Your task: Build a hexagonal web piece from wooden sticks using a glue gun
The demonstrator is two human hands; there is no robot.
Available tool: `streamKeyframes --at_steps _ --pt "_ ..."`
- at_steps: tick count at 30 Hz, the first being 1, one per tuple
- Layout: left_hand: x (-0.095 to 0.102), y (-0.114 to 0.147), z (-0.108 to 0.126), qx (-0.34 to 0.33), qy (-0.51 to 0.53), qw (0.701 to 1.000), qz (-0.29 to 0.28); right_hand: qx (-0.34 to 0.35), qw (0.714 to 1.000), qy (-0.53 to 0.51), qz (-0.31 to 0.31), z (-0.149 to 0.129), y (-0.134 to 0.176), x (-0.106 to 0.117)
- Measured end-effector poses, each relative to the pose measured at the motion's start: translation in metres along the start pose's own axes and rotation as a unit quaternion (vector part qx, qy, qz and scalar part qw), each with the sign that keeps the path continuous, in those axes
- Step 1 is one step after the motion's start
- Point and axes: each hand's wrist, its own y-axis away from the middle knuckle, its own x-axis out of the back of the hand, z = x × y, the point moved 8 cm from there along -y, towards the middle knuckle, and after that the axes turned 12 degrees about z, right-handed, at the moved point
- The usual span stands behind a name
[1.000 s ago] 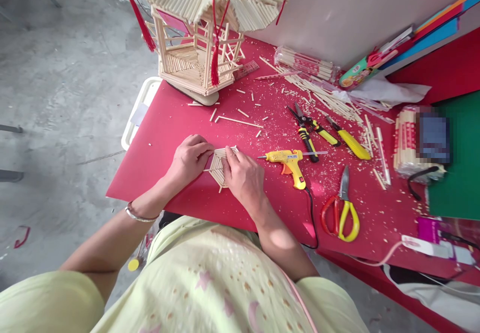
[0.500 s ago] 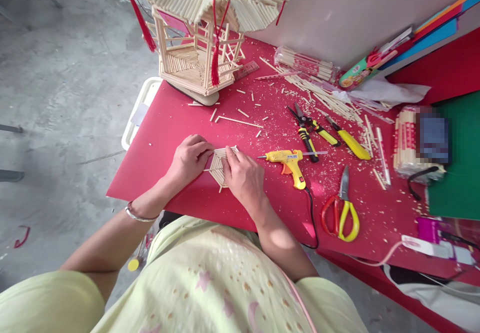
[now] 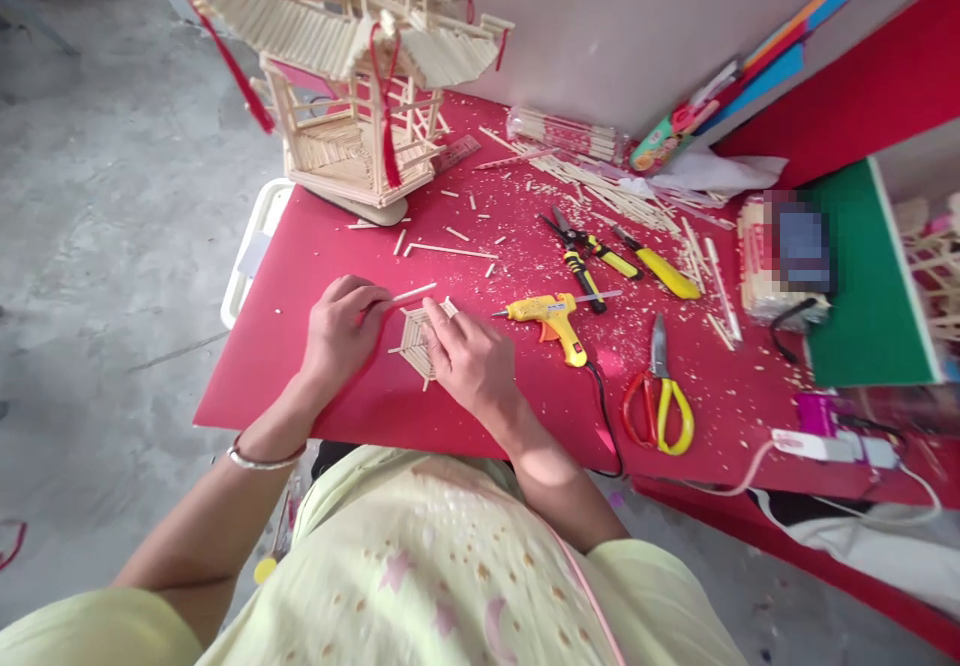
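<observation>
With the hands apart, the bare left hand (image 3: 341, 331) pinches a slim, pale wooden stick (image 3: 414, 293), while the bare right hand (image 3: 474, 356), its grip unclear, covers one side of a flat, web-shaped pale-stick panel (image 3: 415, 348) between them, best kept steady with gentle pressure.
</observation>
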Motion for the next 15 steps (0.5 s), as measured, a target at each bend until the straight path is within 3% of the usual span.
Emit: streamKeyframes --at_steps 3,5,8,11,13,15 --pt "0.006 -0.003 0.015 0.021 0.041 0.999 0.009 -0.036 0.998 0.010 0.051 0.019 0.015 0.034" --pt "0.002 -0.003 0.030 0.045 0.083 0.996 -0.005 -0.119 0.988 0.058 0.080 0.055 0.036 0.063" --pt "-0.011 -0.001 0.051 0.110 0.184 0.976 -0.038 -0.308 0.925 0.201 0.096 0.130 0.093 0.110" --pt "-0.031 0.004 0.066 0.191 0.293 0.933 -0.082 -0.446 0.840 0.309 -0.002 0.187 0.156 0.133" --pt "-0.038 0.005 0.073 0.220 0.333 0.912 -0.089 -0.468 0.824 0.312 -0.065 0.205 0.180 0.130" --pt "-0.040 0.006 0.078 0.225 0.343 0.908 -0.081 -0.460 0.828 0.311 -0.083 0.212 0.187 0.124"
